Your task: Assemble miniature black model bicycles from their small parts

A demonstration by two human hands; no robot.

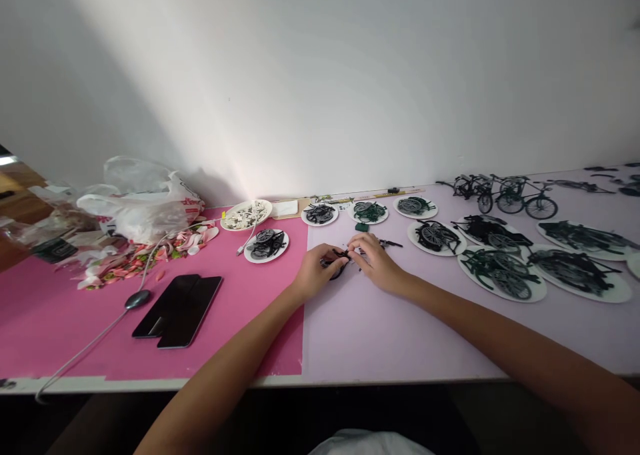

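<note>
My left hand (315, 271) is closed round a small dark model bicycle part (337, 273), with a curved wheel-like edge showing below the fingers. Fingertips of my right hand (377, 265) pinch the same piece from the other side. Both hands are together just above the pale lilac tabletop, and the fingers hide most of the piece. Beyond my right fingers lie a thin black part (391, 243) and a small green block (362, 227). Paper plates of dark bicycle parts stand near, among them a plate (321, 223) behind my hands and another plate (413, 247) to the right.
Several small model bicycles (517, 198) stand at the back right. On the pink left side are two dark phones (183, 311), a cable with a dark puck (137, 299), petal-like pieces (155, 258), a plastic bag (145, 201) and a plate of pale pieces (226, 223). The wall (320, 75) rises behind.
</note>
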